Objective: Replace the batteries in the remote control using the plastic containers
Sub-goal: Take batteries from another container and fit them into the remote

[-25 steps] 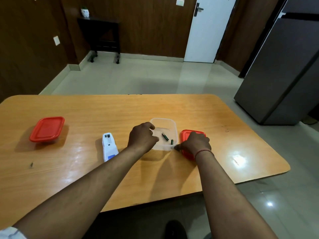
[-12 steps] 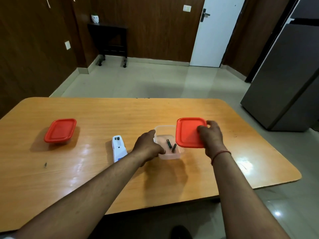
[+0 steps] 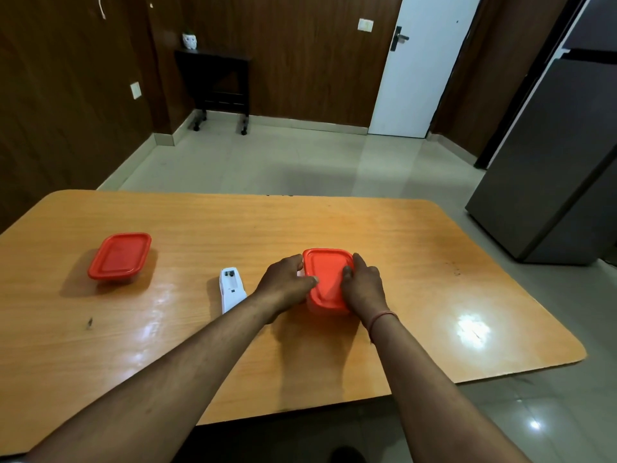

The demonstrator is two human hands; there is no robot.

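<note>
Both of my hands press on a red lid (image 3: 329, 279) seated over a clear plastic container (image 3: 310, 304) near the middle of the wooden table (image 3: 417, 262), slightly toward its near edge. My left hand (image 3: 283, 284) grips the lid's left side, fingers curled against its edge and one fingertip resting on top. My right hand (image 3: 362, 287) clasps the right side, thumb laid on the lid's surface and fingers wrapped along its far right rim; a thin red thread (image 3: 382, 317) circles that wrist. Only a sliver of the container's clear wall shows beneath the lid, and I cannot tell what lies inside.

The white remote control (image 3: 231, 289) lies flat on the table just left of my left hand, apart from it, its long axis running from the near edge toward the far edge. Its battery compartment at the far end appears open; whether cells sit in it I cannot tell.

A second container with a red lid (image 3: 119, 256) stands closed well apart toward the table's left edge, with nothing touching it. A small dark speck (image 3: 89, 323) marks the tabletop nearer the left near corner.

Beyond the table, a pale tiled floor (image 3: 300, 162) runs to dark wood-panelled walls, a white door (image 3: 424, 61) and a small dark side table (image 3: 217, 81). A grey refrigerator (image 3: 551, 168) stands off the table's right far corner.
</note>
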